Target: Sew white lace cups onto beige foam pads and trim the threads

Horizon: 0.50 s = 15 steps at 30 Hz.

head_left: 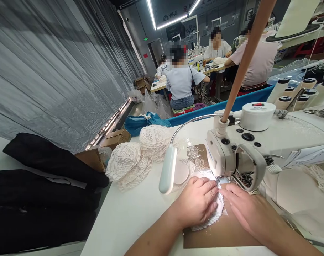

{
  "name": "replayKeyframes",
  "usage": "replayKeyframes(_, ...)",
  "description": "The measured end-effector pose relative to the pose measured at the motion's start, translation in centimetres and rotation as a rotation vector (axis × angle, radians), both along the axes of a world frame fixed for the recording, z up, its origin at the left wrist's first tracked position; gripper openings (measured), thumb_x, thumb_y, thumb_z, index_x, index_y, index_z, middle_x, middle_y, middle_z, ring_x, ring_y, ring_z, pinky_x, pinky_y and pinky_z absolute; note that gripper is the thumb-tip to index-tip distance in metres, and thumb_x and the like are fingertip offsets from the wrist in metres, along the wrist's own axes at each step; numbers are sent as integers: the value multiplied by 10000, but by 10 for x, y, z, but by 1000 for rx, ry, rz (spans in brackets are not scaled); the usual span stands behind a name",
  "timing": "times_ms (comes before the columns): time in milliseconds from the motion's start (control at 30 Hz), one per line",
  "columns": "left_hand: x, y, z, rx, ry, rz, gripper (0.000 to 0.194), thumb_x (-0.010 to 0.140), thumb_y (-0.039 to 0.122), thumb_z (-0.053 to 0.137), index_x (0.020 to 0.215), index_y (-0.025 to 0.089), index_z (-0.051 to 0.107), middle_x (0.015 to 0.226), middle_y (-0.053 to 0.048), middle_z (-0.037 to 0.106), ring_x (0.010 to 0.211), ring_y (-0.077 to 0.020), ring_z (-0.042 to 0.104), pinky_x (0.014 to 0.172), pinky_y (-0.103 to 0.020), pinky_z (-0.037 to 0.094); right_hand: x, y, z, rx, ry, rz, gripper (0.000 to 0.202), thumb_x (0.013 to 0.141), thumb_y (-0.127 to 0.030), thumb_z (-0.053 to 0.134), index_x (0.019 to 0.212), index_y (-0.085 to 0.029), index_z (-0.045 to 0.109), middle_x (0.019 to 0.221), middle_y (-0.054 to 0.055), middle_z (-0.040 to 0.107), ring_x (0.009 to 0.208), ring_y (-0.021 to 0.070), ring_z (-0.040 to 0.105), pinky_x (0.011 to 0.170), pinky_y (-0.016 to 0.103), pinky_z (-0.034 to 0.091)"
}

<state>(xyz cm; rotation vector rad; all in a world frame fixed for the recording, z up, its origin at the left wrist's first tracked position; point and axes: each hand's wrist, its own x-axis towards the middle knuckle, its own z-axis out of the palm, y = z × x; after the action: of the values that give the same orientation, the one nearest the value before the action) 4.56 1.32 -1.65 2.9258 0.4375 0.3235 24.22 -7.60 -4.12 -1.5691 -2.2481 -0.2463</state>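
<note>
A white lace-edged cup piece (219, 209) lies under the needle area of a white sewing machine (220, 153). My left hand (199, 199) rests on top of the piece, its fingers bent and close together, pressing it down. To the right, my right hand (242, 206) touches the piece's edge near the presser area with its fingertips; its thumb and some fingers are hidden underneath. A brown board (204, 240) lies beneath both hands. Just behind my left hand sits a round beige pad (181, 172) with lace around it.
Lace piles (124, 160) stand at the left of the white table (116, 217). A lit lamp (167, 170) on a bent neck hangs near my left hand. Thread cones (282, 87) stand at the right, beige fabric (295, 188) below. Several people sit at machines beyond.
</note>
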Motion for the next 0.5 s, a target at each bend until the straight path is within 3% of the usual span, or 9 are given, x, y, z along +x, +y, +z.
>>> replayKeyframes(167, 5, 0, 0, 22, -20, 13, 362, 986, 300, 388, 1254, 115, 546, 1288, -107, 607, 1080, -253, 545, 861, -380, 424, -4, 1, -4, -17, 1, -58, 401, 798, -17, 358, 1030, -213, 621, 791, 45, 680, 433, 141, 499, 442, 289, 262)
replayKeyframes(367, 7, 1, -2, 69, -4, 32, 341, 971, 259, 406, 1251, 120, 543, 1277, -93, 614, 1035, -248, 545, 805, -374, 411, -4, 0, -22, -13, 0, -119, 522, 775, 34, 334, 1160, -185, 608, 818, 64, 693, 487, 148, 559, 473, 283, 326)
replayKeyframes(500, 5, 3, -3, 80, 10, 16, 330, 959, 226, 426, 1257, 132, 534, 1313, -83, 595, 1083, -248, 526, 820, -380, 389, -1, 0, -16, -43, 12, -63, 454, 792, 6, 339, 1071, -189, 640, 802, 57, 676, 462, 149, 551, 444, 289, 323)
